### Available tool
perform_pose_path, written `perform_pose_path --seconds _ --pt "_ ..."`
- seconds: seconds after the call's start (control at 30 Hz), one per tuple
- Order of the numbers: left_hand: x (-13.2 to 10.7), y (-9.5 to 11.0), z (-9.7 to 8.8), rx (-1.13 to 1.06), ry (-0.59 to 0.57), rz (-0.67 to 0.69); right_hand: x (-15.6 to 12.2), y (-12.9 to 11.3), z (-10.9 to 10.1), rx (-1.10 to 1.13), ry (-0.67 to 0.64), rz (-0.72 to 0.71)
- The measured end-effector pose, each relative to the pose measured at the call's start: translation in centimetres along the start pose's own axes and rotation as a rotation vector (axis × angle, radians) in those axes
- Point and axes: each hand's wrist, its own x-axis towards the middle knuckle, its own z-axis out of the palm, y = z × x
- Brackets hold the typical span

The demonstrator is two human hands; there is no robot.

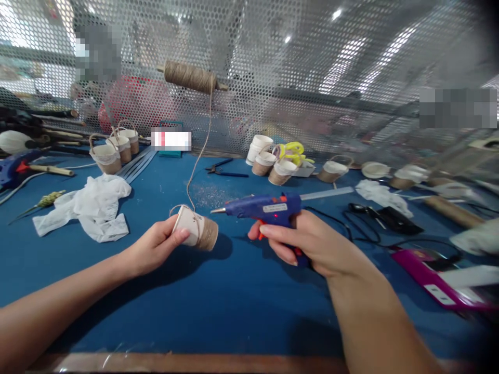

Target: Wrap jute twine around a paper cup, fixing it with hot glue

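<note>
A white paper cup (187, 224), its lower part wrapped in brown twine (208, 235), lies tilted in my left hand (156, 244), base pointing right. My thumb presses on its side and the other fingers are behind it. From the cup a strand runs up to a twine spool (189, 77) mounted on the mesh. My right hand (300, 239) is wrapped round the handle of a blue glue gun (268, 206), with fingers at the orange trigger. The gun's metal nozzle points left, a short gap from the cup. A clear glue stick (327, 193) sticks out of its back.
Several twine-wrapped cups (281, 172) stand along the back of the blue table (218, 311). Pliers (228, 169) and yellow-handled scissors (292, 151) lie there too. White cloth (88, 205) is at left. Black cables and a purple box (436, 280) are at right. A perforated mesh rises behind.
</note>
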Motion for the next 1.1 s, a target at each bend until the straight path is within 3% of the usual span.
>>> perform_pose_path --seconds 0.17,0.27,0.53,0.8,0.93,1.0,1.1 --pt "0.4 0.0 0.3 -0.166 0.062 -0.113 3.0 2.0 -1.9 0.033 0.358 0.041" --pt "0.4 0.0 0.5 -0.205 0.058 -0.13 4.9 2.9 -3.3 -0.036 0.481 0.131" --pt "0.1 -0.3 0.9 -0.205 -0.013 -0.056 8.4 4.3 -4.9 -0.27 0.55 0.315" --pt "0.0 -0.5 0.9 -0.118 -0.028 -0.047 9.8 4.8 -4.4 -0.549 0.585 0.345" --pt "-0.2 0.1 0.9 -0.112 -0.055 0.011 8.9 2.8 -2.2 -0.58 0.504 0.213" --pt "-0.3 0.5 0.9 -0.058 -0.074 0.047 7.9 1.1 -0.3 -0.546 0.339 0.092" --pt "-0.6 1.0 1.0 0.071 -0.123 0.142 6.4 -1.4 2.8 -0.442 -0.017 -0.081"
